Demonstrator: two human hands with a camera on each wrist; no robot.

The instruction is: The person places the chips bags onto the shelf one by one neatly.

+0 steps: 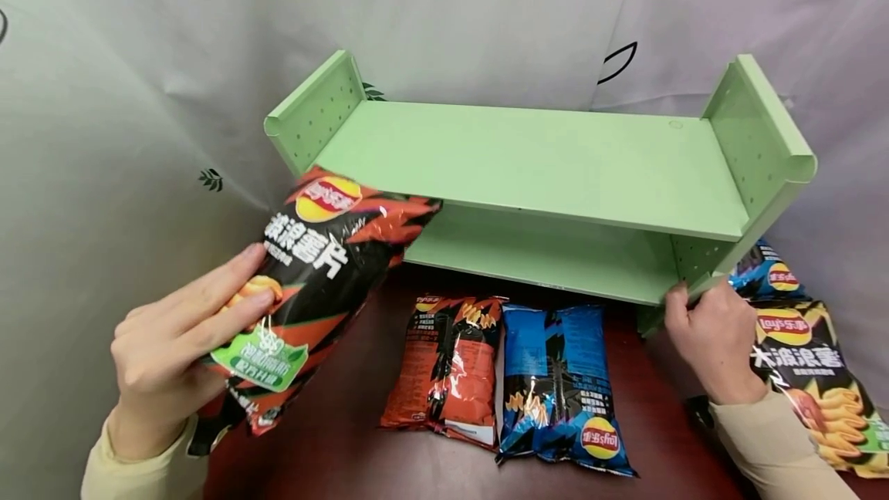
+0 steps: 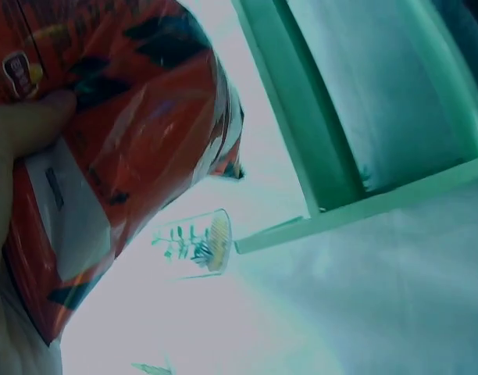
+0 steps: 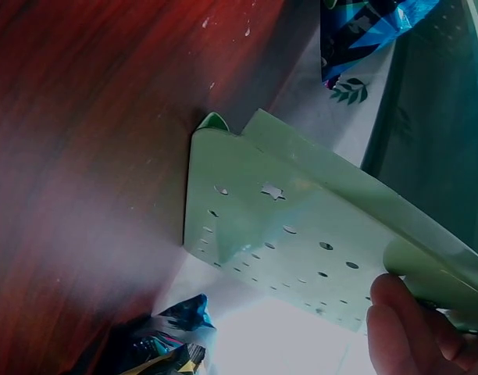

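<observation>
My left hand (image 1: 174,346) holds a red-and-black bag of potato chips (image 1: 316,276) up in the air, its printed front toward the head camera. The left wrist view shows the bag's red back (image 2: 157,133) with the thumb lying across it. My right hand (image 1: 718,330) grips the front edge of the right side panel of a light green two-tier shelf (image 1: 528,164). Seen from the right wrist, the fingers (image 3: 403,336) curl at the edge of the perforated side panel (image 3: 278,250). The held bag overlaps the shelf's left end in the head view.
In front of the shelf, a red chip bag (image 1: 444,369) and a blue chip bag (image 1: 556,388) lie side by side on the dark red table (image 1: 410,469). Right of the shelf are a black chip bag (image 1: 809,365) and another blue bag (image 1: 764,272). A pale curtain (image 1: 486,21) hangs behind.
</observation>
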